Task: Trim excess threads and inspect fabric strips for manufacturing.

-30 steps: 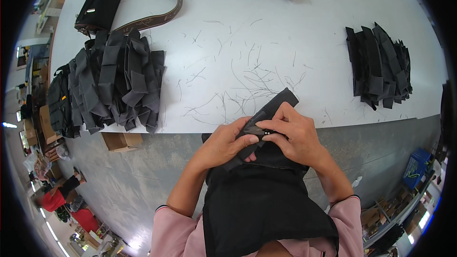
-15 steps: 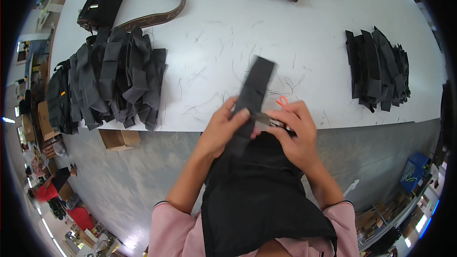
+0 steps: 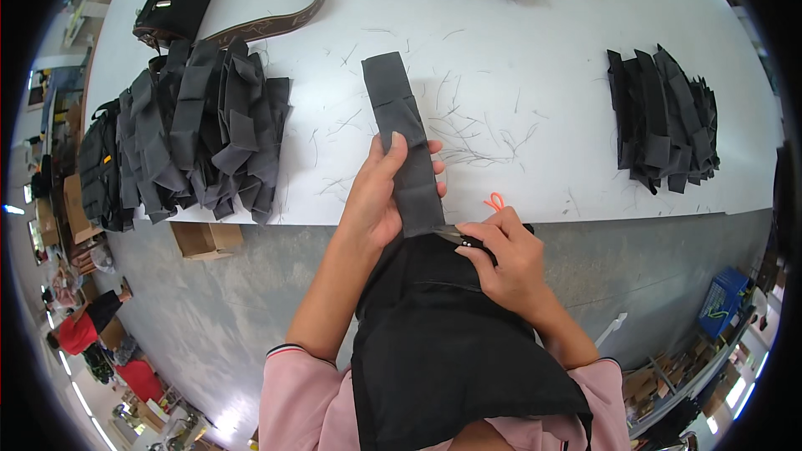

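Table (image 3: 551,58); strip (image 3: 413,164) over left fingers (image 3: 439,167)

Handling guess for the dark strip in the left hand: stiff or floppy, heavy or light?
Probably semi-stiff: the strip extends nearly straight past the left hand. Likely light: it looks thin and one hand holds it. Its creases suggest it folds easily.

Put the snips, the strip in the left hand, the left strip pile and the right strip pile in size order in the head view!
1. Left strip pile
2. Right strip pile
3. Strip in the left hand
4. Snips, partly hidden by the right hand
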The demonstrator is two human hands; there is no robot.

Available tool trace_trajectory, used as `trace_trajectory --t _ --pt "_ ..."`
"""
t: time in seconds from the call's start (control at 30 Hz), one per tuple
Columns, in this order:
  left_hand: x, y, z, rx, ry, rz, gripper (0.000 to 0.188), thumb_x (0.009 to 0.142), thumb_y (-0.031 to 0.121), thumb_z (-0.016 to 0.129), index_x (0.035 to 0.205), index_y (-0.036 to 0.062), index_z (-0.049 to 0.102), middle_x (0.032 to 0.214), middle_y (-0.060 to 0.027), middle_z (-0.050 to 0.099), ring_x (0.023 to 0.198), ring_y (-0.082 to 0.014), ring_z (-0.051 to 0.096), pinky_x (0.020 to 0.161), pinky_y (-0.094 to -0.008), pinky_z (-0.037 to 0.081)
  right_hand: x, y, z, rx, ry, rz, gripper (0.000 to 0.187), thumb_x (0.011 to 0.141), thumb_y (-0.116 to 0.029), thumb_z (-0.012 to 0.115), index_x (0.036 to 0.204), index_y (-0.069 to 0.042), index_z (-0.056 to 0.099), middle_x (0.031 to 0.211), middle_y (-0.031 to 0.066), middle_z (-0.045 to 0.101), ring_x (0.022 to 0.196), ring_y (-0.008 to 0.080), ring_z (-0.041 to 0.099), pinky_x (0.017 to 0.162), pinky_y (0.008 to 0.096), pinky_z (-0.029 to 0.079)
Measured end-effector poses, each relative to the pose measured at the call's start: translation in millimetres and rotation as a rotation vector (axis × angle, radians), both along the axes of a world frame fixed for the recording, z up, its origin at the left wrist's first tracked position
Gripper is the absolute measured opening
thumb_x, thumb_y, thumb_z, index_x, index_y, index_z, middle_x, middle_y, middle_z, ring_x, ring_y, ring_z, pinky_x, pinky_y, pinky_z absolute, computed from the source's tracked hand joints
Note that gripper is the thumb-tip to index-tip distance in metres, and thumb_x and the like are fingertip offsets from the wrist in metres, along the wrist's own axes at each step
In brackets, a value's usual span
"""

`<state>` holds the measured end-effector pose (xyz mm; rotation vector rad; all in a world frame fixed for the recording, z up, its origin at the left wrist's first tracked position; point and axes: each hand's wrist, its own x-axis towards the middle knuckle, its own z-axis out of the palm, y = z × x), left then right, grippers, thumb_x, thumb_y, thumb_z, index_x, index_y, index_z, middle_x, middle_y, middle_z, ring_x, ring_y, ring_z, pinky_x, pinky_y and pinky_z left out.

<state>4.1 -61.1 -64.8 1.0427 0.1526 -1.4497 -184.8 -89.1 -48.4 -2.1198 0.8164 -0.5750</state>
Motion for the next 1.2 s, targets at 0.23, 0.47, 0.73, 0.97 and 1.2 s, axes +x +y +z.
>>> trace_trajectory --t 0.23,0.47,0.73,0.97,1.2 --pt "0.1 -1.4 4.7 0.007 -0.011 -0.034 0.033 0.096 0.032 0.047 0.117 0.0084 0.037 0.103 -0.011 0.059 0.076 -0.0215 0.06 0.061 -0.0367 0.055 3.2 -4.1 1.4 -0.119 0.006 0.054 0.028 0.064 -0.005 0.074 0.09 -0.006 0.065 0.071 0.0049 0.049 0.055 0.0208 0.05 0.05 0.0314 0.039" --pt "1.2 -1.2 2.8 -0.001 0.008 -0.038 0.034 0.096 0.034 0.047 0.116 0.0083 0.037 0.101 -0.0116 0.059 0.07 -0.0229 0.061 0.059 -0.0365 0.054 -1.6 0.9 0.0 -0.122 -0.026 0.022 0.024 0.065 -0.003 0.073 0.089 -0.005 0.066 0.07 0.0057 0.05 0.056 0.0209 0.051 0.05 0.0299 0.041" --pt "0.5 -2.3 7.4 -0.005 -0.019 -0.086 0.034 0.096 0.035 0.045 0.117 0.0087 0.04 0.105 -0.0111 0.059 0.077 -0.0217 0.061 0.063 -0.0375 0.055 12.3 -2.2 6.8 -0.062 -0.012 0.075 0.025 0.065 -0.004 0.073 0.088 -0.005 0.064 0.074 0.0052 0.05 0.059 0.0203 0.054 0.053 0.0299 0.043" --pt "0.3 -2.0 8.9 -0.019 0.011 -0.1 0.036 0.096 0.035 0.046 0.119 0.0088 0.036 0.105 -0.0097 0.057 0.082 -0.02 0.059 0.065 -0.037 0.055 19.3 -7.7 9.2 0.0 0.005 0.145 0.027 0.064 -0.002 0.073 0.09 -0.006 0.063 0.077 0.0075 0.05 0.056 0.0209 0.051 0.074 0.0326 0.05" --pt "2.2 -2.2 3.1 -0.025 0.047 -0.061 0.037 0.096 0.035 0.046 0.119 0.0079 0.035 0.104 -0.0106 0.057 0.078 -0.0222 0.06 0.065 -0.0377 0.055 20.4 -7.2 5.1 -0.123 0.025 0.18 0.028 0.061 -0.005 0.075 0.086 -0.007 0.064 0.076 0.0031 0.05 0.059 0.0192 0.054 0.051 0.0305 0.042"
